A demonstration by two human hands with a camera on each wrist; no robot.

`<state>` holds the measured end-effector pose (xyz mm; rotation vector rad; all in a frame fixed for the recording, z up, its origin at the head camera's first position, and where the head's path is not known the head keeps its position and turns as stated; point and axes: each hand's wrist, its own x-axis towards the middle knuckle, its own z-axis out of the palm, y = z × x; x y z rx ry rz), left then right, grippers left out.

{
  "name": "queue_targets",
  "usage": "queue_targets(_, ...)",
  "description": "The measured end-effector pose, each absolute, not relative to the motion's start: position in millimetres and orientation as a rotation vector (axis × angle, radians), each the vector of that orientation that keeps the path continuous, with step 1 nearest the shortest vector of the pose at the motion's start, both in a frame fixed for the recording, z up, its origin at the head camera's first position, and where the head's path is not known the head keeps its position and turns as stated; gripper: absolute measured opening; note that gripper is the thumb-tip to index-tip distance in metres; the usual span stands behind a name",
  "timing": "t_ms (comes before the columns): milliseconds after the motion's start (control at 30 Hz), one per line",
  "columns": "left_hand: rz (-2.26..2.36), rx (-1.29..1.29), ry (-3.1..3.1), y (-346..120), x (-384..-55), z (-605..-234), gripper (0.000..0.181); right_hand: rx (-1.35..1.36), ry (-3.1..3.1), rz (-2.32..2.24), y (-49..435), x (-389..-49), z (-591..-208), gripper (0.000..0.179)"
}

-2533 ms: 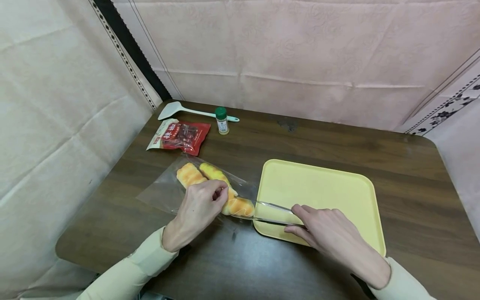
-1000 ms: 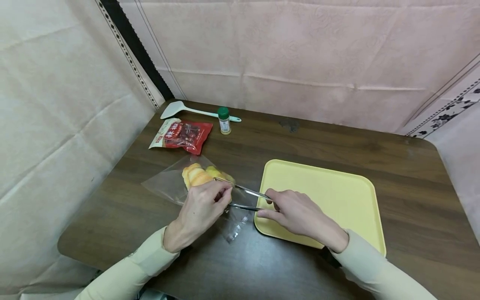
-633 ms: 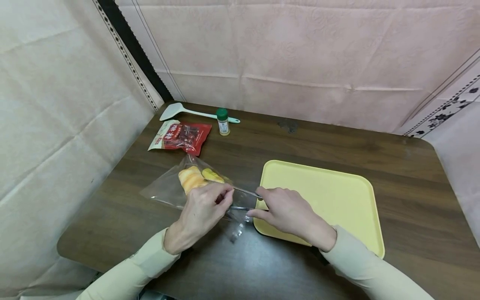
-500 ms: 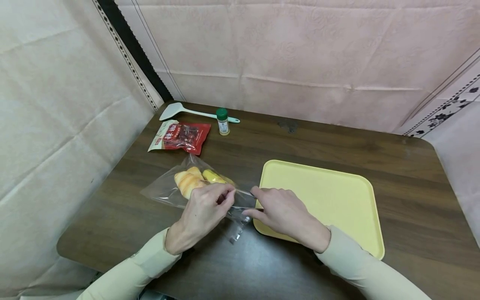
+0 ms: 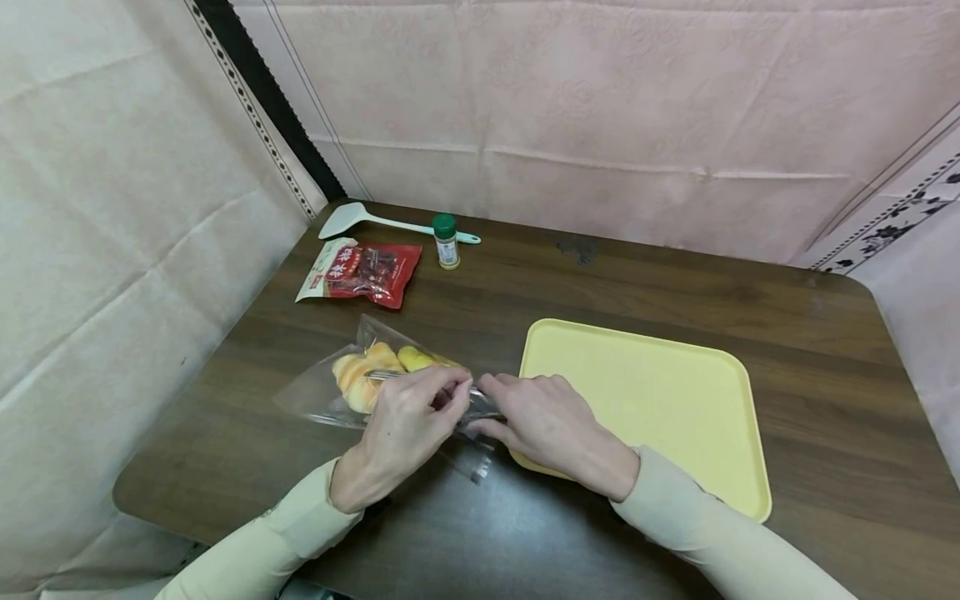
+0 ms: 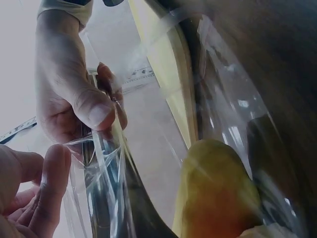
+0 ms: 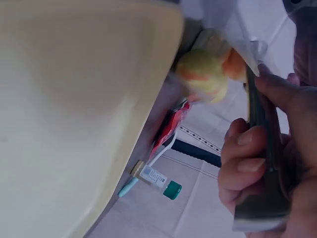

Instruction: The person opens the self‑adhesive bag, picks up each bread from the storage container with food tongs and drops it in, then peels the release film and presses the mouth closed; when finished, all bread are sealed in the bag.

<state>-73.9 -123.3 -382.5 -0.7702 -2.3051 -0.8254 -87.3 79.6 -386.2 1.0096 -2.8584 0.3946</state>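
A clear plastic bag [image 5: 311, 400] lies on the table with a striped golden bread roll [image 5: 348, 383] and a yellower one [image 5: 415, 358] inside. My left hand [image 5: 405, 425] pinches the bag near its mouth, thumb against forefinger. Metal tongs [image 7: 262, 210] are gripped in my right hand [image 5: 551, 425], close beside the left. Their arms reach into the bag, and one tip shows over the golden roll in the head view. In the left wrist view, creased film wraps round the tong arms, next to a roll [image 6: 213, 193]. My left hand hides the middle of the bag.
A yellow tray [image 5: 645, 383] sits to the right, its near-left corner under my right hand. Behind the bag are a red food packet [image 5: 367, 271], a green-capped seasoning bottle [image 5: 446, 243] and a pale spatula [image 5: 348, 218]. Fabric-covered walls border the table's back and left.
My right hand has moved left, taking the tongs deeper into the bag. The rolls have shifted left inside it. The left hand keeps its pinch in nearly the same place.
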Motion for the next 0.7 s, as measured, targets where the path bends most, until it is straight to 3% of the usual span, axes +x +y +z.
queue_targets(400,-0.861,-0.727,-2.321,-126,-77,-383,0.012,1.018,-2.862,0.409,82,-91,-387,0.048)
queue_targets(700,-0.863,-0.679,-2.351,-131,-77,-383,0.013,0.910,-2.956,0.452,108,-78,-383,0.045)
